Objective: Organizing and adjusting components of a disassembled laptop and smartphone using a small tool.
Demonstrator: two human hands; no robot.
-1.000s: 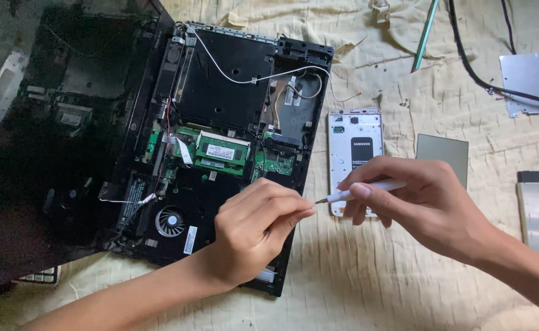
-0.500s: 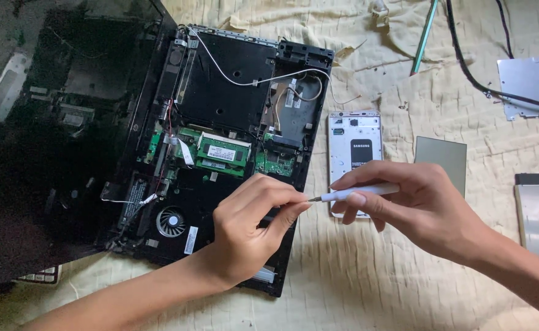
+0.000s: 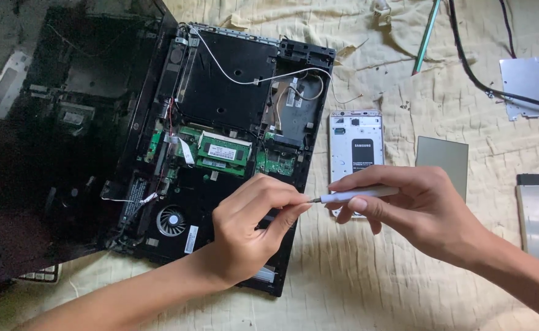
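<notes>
**Fingers meet at the screwdriver tip**

Fingers (image 3: 367, 202) of the right hand (image 3: 416, 208) are clamped around a slim, pale grey screwdriver (image 3: 352, 195), which lies nearly level with its long axis running left to right and its dark metal tip pointing left. That tip meets the pinched thumb and forefinger of the left hand (image 3: 251, 227), which are closed on something too small to make out. Both hands hover over the right edge of an opened black laptop (image 3: 220, 141), its green circuit boards and round fan exposed. Just behind the screwdriver lies a white phone (image 3: 355, 138) with its back removed. Everything rests on a cream cloth (image 3: 367, 282).
</notes>
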